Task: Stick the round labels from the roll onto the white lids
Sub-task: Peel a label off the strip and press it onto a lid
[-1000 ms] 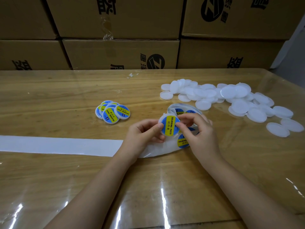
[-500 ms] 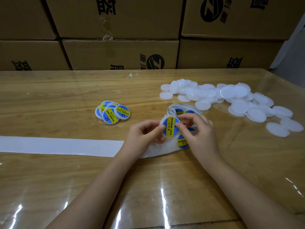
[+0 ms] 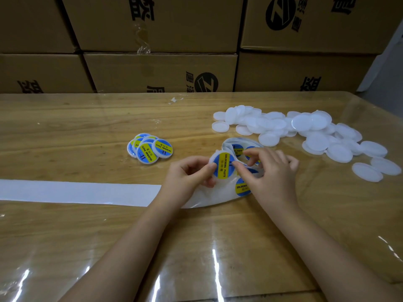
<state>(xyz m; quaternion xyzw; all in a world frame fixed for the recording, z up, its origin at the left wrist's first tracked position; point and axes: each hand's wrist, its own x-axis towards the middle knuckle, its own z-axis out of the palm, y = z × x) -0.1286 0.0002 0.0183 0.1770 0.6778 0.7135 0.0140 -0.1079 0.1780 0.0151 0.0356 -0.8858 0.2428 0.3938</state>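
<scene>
The left hand (image 3: 189, 174) and the right hand (image 3: 269, 171) meet over the middle of the table (image 3: 87, 127), with one white lid (image 3: 214, 154) raised between them, tilted so its face looks up toward the camera. A round label (image 3: 224, 168), blue with a yellow band reading "SOLDERING PASTE", covers most of that face. The left fingers (image 3: 194, 161) are curled close, narrow rather than spread: the thumb tip lies on the lid's left rim and the other fingertips tuck in under it, so this hand pinches the lid by its edge. The right fingers (image 3: 255, 151) are bent too, the thumb tip pressing on the right part of the label while the forefinger arches over the lid's upper right edge; the remaining fingers fan loosely off to the right and hold nothing. Directly behind and under the hands sits the label roll (image 3: 231, 144), a loose coil with more blue labels showing, and its bare backing strip (image 3: 76, 192) runs flat across the table to the left edge. One unused label (image 3: 242, 188) on the strip shows just below the right thumb. A small stack of labelled lids (image 3: 149, 149) lies to the left of the hands, well apart from the heap of plain lids (image 3: 305, 131) spread at the right. Cardboard boxes (image 3: 161, 70) stand stacked behind the table.
</scene>
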